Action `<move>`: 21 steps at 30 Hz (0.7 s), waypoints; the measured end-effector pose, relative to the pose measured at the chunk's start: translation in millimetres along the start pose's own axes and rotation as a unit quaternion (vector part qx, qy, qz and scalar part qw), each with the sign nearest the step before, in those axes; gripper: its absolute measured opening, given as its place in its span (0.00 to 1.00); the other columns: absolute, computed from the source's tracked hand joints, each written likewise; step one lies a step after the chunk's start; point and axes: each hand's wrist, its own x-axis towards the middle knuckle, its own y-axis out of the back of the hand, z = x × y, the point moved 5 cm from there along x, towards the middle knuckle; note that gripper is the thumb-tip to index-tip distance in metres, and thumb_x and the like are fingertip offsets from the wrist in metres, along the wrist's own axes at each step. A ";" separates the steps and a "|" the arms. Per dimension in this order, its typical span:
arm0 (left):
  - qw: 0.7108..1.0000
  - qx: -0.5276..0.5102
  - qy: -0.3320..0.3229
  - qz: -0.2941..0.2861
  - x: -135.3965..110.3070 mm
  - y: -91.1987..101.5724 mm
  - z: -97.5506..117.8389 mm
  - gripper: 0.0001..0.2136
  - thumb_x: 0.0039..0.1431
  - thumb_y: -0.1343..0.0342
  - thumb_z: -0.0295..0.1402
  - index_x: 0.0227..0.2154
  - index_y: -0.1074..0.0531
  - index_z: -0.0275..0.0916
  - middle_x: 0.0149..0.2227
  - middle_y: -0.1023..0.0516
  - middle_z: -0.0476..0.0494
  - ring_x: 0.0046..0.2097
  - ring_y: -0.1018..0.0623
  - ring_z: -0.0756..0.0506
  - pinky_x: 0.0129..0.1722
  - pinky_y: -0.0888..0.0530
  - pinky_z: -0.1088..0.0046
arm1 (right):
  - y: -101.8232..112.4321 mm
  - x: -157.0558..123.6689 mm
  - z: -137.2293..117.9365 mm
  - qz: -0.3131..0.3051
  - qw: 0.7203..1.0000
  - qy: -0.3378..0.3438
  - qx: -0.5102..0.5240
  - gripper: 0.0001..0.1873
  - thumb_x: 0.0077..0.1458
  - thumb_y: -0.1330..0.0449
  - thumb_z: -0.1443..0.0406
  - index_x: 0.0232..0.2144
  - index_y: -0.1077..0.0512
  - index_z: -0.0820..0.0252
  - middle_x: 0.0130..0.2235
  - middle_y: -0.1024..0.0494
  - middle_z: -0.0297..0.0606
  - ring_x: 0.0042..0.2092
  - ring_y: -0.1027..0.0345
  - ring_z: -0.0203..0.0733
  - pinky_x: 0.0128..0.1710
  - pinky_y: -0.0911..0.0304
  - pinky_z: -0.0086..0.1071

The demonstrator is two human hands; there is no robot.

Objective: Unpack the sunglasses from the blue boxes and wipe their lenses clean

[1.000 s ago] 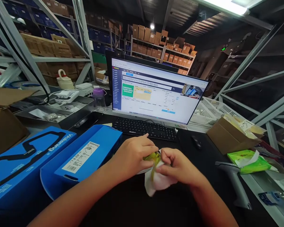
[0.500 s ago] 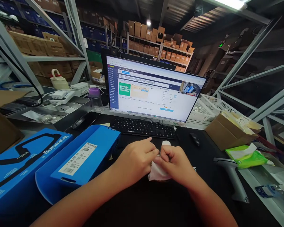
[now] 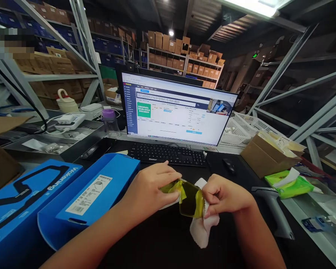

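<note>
Just above the dark tabletop [image 3: 156,250], in front of the keyboard [image 3: 168,154], the left hand [image 3: 148,188] pinches one end of a yellow-tinted lens [image 3: 190,203] while the right hand [image 3: 226,196] grips the other end through a white cloth [image 3: 203,229], apparently so that no bare fingertip touches that side.

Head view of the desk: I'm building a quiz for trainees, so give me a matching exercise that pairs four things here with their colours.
Things:
1. lens
2. cloth
3. wipes pack
4. bottle cap

Colours:
A. purple
B. white
C. yellow
D. green

Pairs: 1-C, 2-B, 3-D, 4-A
</note>
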 end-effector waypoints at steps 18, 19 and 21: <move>0.992 0.109 -0.050 -0.031 -2.4 -15.4 15.4 0.07 0.60 0.45 0.24 0.40 0.25 0.36 0.35 0.21 0.45 0.38 0.22 0.47 0.59 0.27 0.54 | -13.1 0.6 -13.8 0.213 0.958 -0.101 -0.161 0.21 0.57 0.38 0.66 0.20 0.46 0.57 0.22 0.38 0.25 0.26 0.48 0.32 0.25 0.52 0.27; 0.992 0.111 -0.051 -0.032 -1.7 -12.9 14.4 0.08 0.60 0.45 0.23 0.40 0.25 0.37 0.35 0.21 0.46 0.38 0.21 0.47 0.59 0.27 0.54 | -15.0 1.3 -14.1 0.186 0.962 -0.097 -0.173 0.19 0.57 0.40 0.68 0.21 0.46 0.57 0.23 0.36 0.26 0.26 0.47 0.32 0.26 0.52 0.27; 0.992 0.112 -0.059 -0.025 -0.8 -7.4 12.8 0.09 0.59 0.46 0.23 0.40 0.25 0.37 0.35 0.21 0.46 0.38 0.21 0.48 0.59 0.27 0.53 | -16.6 3.1 -13.9 0.142 0.971 -0.077 -0.176 0.18 0.57 0.42 0.71 0.22 0.46 0.57 0.23 0.37 0.26 0.26 0.47 0.32 0.27 0.52 0.27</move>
